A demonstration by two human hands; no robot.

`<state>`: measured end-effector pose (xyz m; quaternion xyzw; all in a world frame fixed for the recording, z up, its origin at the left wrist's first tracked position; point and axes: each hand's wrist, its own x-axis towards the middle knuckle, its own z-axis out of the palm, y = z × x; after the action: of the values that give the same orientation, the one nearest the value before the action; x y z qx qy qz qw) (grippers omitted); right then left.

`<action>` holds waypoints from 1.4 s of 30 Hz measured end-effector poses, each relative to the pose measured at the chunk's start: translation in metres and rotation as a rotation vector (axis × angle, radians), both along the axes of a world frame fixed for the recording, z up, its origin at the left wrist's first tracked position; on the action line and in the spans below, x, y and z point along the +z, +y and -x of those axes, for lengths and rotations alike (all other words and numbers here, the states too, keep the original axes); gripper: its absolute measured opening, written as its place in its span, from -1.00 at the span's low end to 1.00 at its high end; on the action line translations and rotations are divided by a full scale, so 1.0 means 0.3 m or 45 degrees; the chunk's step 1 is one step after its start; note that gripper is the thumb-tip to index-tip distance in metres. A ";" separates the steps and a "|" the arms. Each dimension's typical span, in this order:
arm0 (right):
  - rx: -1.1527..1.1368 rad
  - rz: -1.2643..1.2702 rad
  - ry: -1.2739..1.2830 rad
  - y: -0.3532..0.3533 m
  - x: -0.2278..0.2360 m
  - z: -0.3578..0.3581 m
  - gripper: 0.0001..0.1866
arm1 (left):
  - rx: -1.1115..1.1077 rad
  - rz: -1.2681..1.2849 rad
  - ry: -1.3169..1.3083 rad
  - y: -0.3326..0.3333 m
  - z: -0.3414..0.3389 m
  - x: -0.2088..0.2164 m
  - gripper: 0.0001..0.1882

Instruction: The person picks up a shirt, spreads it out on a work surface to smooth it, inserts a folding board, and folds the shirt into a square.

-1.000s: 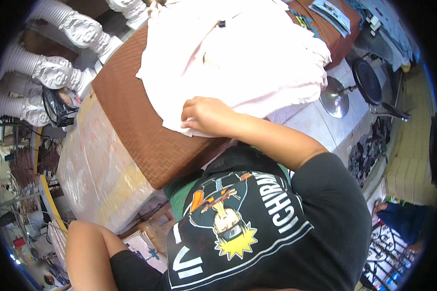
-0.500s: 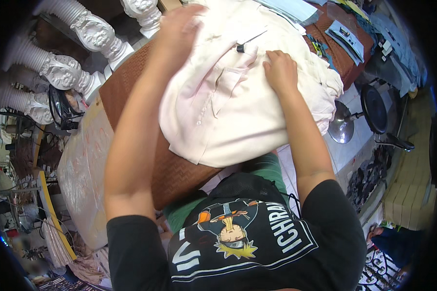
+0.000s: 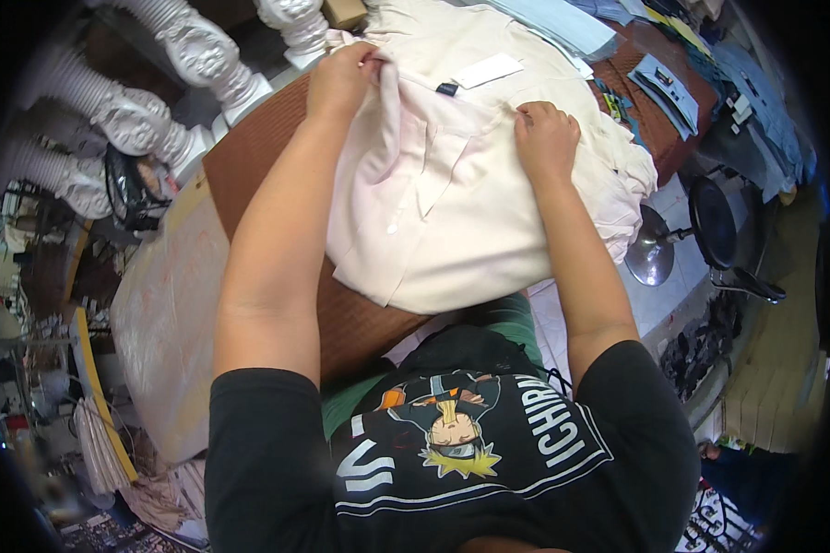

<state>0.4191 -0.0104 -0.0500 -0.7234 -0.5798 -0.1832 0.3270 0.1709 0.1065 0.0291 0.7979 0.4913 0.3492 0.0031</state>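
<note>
Both hands pinch cream shirt (image 3: pixel 452 194) | left hand (image 3: pixel 341 78) grip closed; right hand (image 3: pixel 546 138) too | creased, buttoned

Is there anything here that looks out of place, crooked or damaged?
Nothing looks damaged or spilled. The cream shirt lies rumpled on the brown padded board, its lower edge hanging over the near side. The left hand grips the shirt's far edge; the right hand presses on the cloth.

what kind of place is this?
Likely a small ironing or tailoring shop: both hands, left hand and right hand, spread a cream shirt on a brown padded table, with folded garments stacked beyond.
</note>
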 end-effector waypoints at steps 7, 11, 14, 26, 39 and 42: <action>0.197 0.109 0.002 -0.003 0.020 0.023 -0.84 | 0.150 0.070 -0.158 -0.069 0.269 0.044 -0.76; 0.358 -0.274 -0.027 -0.014 0.121 0.077 -0.86 | 0.132 -0.232 -0.460 -0.079 0.352 0.134 -0.80; 0.636 -0.933 0.048 -0.137 0.330 0.239 -0.85 | 0.091 -0.458 -0.895 -0.246 0.551 0.288 -0.82; 0.782 -0.006 0.746 -0.324 0.017 0.422 -0.81 | 0.389 0.067 -0.936 -0.772 0.673 -0.268 -0.81; 0.634 0.186 0.426 -0.265 -0.055 0.429 -0.74 | 0.359 0.053 -0.962 -0.700 0.648 -0.273 -0.79; 0.624 0.204 0.481 -0.273 -0.047 0.427 -0.75 | 0.151 0.121 -0.314 -0.658 0.555 -0.138 -0.72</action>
<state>0.2911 -0.0923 -0.0640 -0.6067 -0.6786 0.0848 0.4053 0.0043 -0.0908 -0.0123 0.7174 0.5495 0.4205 0.0806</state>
